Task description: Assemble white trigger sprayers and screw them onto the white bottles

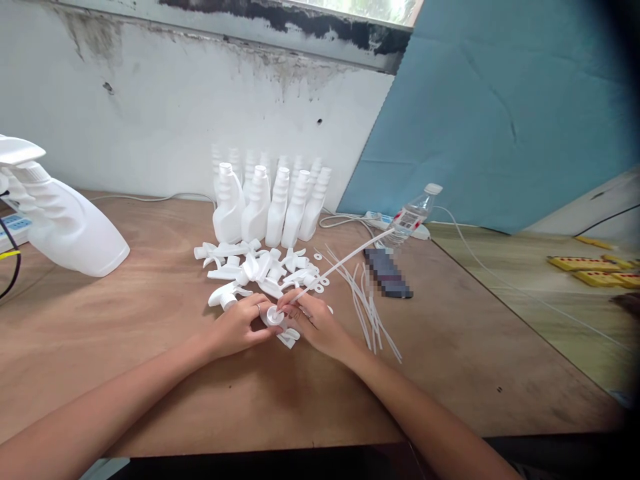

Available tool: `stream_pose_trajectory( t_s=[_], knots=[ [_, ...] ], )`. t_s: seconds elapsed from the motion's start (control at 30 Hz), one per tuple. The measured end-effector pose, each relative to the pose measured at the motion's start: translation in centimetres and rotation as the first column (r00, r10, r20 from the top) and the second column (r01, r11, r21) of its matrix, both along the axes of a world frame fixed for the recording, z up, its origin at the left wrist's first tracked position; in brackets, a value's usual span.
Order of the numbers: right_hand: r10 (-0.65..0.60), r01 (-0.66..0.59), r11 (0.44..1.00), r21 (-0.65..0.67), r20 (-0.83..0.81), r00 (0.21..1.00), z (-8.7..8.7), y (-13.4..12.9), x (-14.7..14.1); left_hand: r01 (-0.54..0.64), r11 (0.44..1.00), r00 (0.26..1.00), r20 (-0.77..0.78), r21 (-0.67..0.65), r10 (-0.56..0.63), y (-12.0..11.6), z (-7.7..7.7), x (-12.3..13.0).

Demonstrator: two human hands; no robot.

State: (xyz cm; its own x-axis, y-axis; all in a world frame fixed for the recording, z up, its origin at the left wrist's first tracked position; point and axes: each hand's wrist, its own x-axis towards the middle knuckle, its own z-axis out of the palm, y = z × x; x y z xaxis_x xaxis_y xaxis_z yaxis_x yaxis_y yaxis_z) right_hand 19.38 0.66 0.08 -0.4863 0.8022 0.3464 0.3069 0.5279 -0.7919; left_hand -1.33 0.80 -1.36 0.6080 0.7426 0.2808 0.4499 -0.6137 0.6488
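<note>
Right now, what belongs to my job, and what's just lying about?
Likely the job:
spray head in left hand
tube in right hand
loose tubes, other spray heads, rings, white bottles

Likely just lying about:
water bottle
dark phone-like item
power strip, far left

So the wall (pixel 200 113) is white but pretty grubby, stained and scuffed below a window (pixel 373 8) with bright light at the top. Big blue cloth (pixel 480 100) hangs on the right, and the brown table (pixel 240 413) backs up to the wall. Past its right edge there's a paler surface (pixel 505 273), can't tell if that's floor.
</note>
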Motion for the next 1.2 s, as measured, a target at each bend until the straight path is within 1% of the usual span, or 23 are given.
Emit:
stream_pose_trajectory(
  t_s=[0.1, 0.2, 0.27, 0.53, 0.73, 0.87, 0.93, 1.0, 1.07, 1.1, 1.13, 1.17, 1.2],
  knots=[
    [0.019, -0.019, 0.998, 0.065, 0.003, 1.000, -0.1, 0.1, -0.2, -0.001, 1.000, 1.000, -0.005, -0.001, 0.001, 0.0, 0.0, 0.0],
    [0.046, -0.040, 0.988, 0.152, -0.034, 0.998, 0.1, 0.0, -0.6, -0.007, 1.000, 1.000, -0.008, 0.002, 0.008, 0.0, -0.1, 0.0],
    [0.051, -0.041, 0.983, 0.181, -0.047, 0.998, 0.3, 0.0, -1.0, -0.009, 1.000, 1.000, -0.002, 0.001, 0.009, 0.0, -0.2, 0.0],
    [0.026, -0.012, 0.984, 0.178, -0.073, 0.997, 0.4, -0.1, -1.8, -0.002, 1.000, 1.000, 0.017, -0.028, 0.002, 0.2, -0.5, -0.1],
    [0.066, -0.055, 0.971, 0.234, -0.040, 0.997, 0.2, 0.1, -2.2, -0.024, 0.999, 0.999, 0.033, -0.045, 0.025, 0.2, -0.7, 0.1],
    [0.038, -0.026, 0.981, 0.193, -0.063, 0.997, 0.3, 0.0, -2.2, -0.021, 0.999, 0.999, 0.038, -0.026, 0.022, 0.1, -0.6, 0.2],
    [0.023, -0.012, 0.992, 0.126, -0.088, 0.996, 0.3, 0.0, -1.9, -0.016, 1.000, 0.999, 0.044, -0.021, 0.017, 0.1, -0.5, 0.1],
    [0.046, -0.045, 0.999, 0.016, -0.138, 0.989, 0.1, 0.0, -1.4, -0.018, 0.999, 0.998, 0.059, -0.034, 0.020, 0.0, -0.3, 0.1],
    [0.055, -0.074, 0.994, -0.078, -0.219, 0.974, -0.2, 0.2, -0.8, -0.028, 0.995, 0.995, 0.095, -0.097, 0.037, -0.1, -0.1, -0.1],
    [0.029, -0.053, 0.995, -0.087, -0.250, 0.968, -0.4, 0.3, -0.5, -0.031, 0.987, 0.990, 0.128, -0.160, 0.052, -0.2, 0.0, -0.1],
    [-0.009, -0.005, 0.999, -0.053, -0.266, 0.964, -0.5, 0.4, -0.2, -0.029, 0.971, 0.983, 0.169, -0.238, 0.071, -0.2, 0.1, -0.1],
    [-0.050, 0.059, 0.998, 0.027, -0.258, 0.965, -0.6, 0.5, 0.1, -0.019, 0.948, 0.972, 0.216, -0.317, 0.092, -0.2, 0.1, -0.1],
    [-0.081, 0.117, 0.982, 0.150, -0.226, 0.971, -0.6, 0.6, 0.4, -0.003, 0.922, 0.958, 0.262, -0.387, 0.113, -0.3, 0.1, -0.1]
  ],
)
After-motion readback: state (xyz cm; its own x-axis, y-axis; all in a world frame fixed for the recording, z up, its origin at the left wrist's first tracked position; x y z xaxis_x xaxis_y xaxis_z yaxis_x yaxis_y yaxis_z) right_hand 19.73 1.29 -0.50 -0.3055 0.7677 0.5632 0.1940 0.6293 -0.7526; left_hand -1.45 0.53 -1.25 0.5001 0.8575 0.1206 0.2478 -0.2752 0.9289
